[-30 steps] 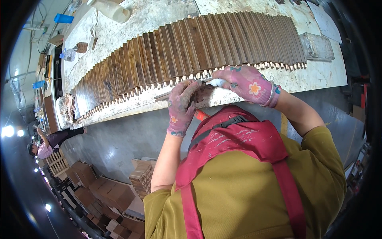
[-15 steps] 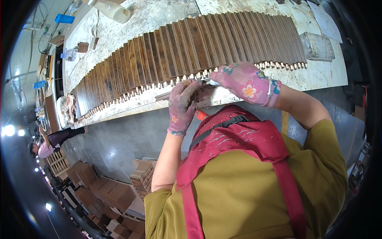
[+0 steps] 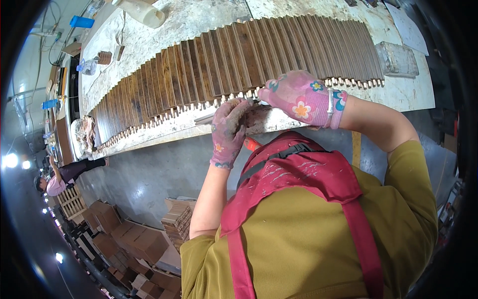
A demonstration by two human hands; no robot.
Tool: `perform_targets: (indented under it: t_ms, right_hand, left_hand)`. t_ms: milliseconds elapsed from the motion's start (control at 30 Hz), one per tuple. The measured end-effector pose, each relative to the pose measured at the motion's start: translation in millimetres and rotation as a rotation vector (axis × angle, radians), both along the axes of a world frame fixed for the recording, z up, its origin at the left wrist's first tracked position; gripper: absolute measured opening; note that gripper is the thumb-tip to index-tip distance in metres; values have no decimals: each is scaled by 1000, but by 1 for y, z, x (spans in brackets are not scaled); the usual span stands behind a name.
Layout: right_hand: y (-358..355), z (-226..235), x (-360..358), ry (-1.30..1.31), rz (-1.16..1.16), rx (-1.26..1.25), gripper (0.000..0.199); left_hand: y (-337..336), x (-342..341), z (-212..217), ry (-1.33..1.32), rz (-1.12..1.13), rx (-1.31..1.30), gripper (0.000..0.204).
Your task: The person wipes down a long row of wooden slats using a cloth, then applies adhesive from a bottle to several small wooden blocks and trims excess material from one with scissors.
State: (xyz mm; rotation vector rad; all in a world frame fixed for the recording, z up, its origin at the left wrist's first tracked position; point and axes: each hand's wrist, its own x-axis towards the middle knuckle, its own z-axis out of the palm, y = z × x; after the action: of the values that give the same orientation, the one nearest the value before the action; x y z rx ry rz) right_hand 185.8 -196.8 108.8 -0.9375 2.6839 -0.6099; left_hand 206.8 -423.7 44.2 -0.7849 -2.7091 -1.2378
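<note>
A long row of dark brown wooden strips (image 3: 219,60), with pale pegs at their near ends, lies along the white worktable. Just in front of that row, my left hand (image 3: 230,130), in a stained pink flowered glove, is closed around a narrow wooden strip (image 3: 203,120). The strip's left end sticks out past my fingers. My right hand (image 3: 301,102), gloved alike, is bent over near the strip's right end, its fingers curled together. A bit of something pale shows at its fingertips, but the fingers hide what it is.
A clear wrapped block (image 3: 397,59) rests at the table's right end. Farther back on the left are a cloudy plastic bottle (image 3: 141,12) and a small clear bottle (image 3: 87,67). Cardboard boxes (image 3: 139,240) stand on the floor, with another person (image 3: 56,184) beyond.
My right hand has shifted slightly left and up, and the white thing at its fingertips is now mostly hidden. My left hand stays in place on the strip.
</note>
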Motion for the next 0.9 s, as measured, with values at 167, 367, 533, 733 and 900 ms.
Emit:
perform_targets:
  t_ms: [167, 367, 533, 733, 900]
  right_hand:
    - [2, -13, 0, 112, 36, 23, 25]
    - [5, -17, 0, 229, 94, -28, 18]
    - [7, -17, -1, 231, 104, -33, 19]
    - [0, -32, -1, 345, 116, -87, 16]
    - [-2, -32, -5, 326, 172, -64, 19]
  left_hand:
    - [0, -1, 1, -21, -16, 17, 50]
    - [-2, -1, -2, -20, -20, 21, 52]
    - [-3, -1, -5, 2, -20, 15, 52]
    - [-3, -1, -8, 29, -12, 2, 50]
    - [0, -1, -2, 4, -3, 7, 49]
